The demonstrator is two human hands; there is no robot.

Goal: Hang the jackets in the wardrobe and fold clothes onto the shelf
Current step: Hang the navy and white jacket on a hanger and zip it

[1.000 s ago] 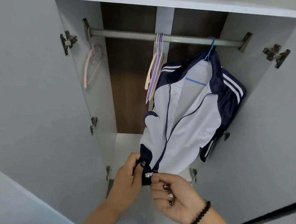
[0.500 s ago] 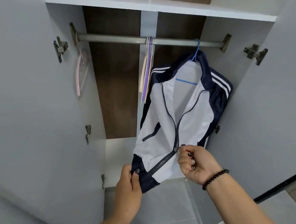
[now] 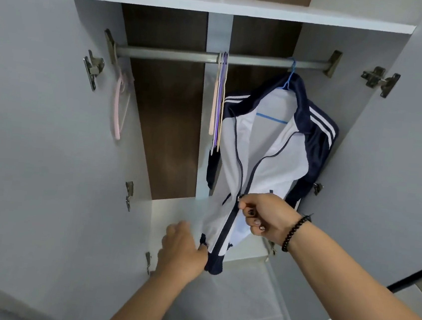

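Observation:
A white and navy track jacket point(image 3: 273, 150) hangs on a blue hanger point(image 3: 290, 77) from the metal rail point(image 3: 179, 53) at the right of the open wardrobe. My right hand point(image 3: 266, 215) pinches the zipper pull about halfway up the front, and the zip is closed below it. My left hand point(image 3: 182, 248) grips the dark hem at the jacket's lower left corner and holds it taut. A white shelf point(image 3: 241, 8) runs across the top of the wardrobe.
Several empty hangers point(image 3: 218, 100) hang at the middle of the rail, and a pink hanger point(image 3: 119, 103) at its left end. Both wardrobe doors stand open, left door point(image 3: 37, 141) and right door point(image 3: 399, 166). The wardrobe floor point(image 3: 172, 215) is white.
My right hand has drawn the zipper pull upward from the hem to about mid-front. My left hand has stayed on the hem.

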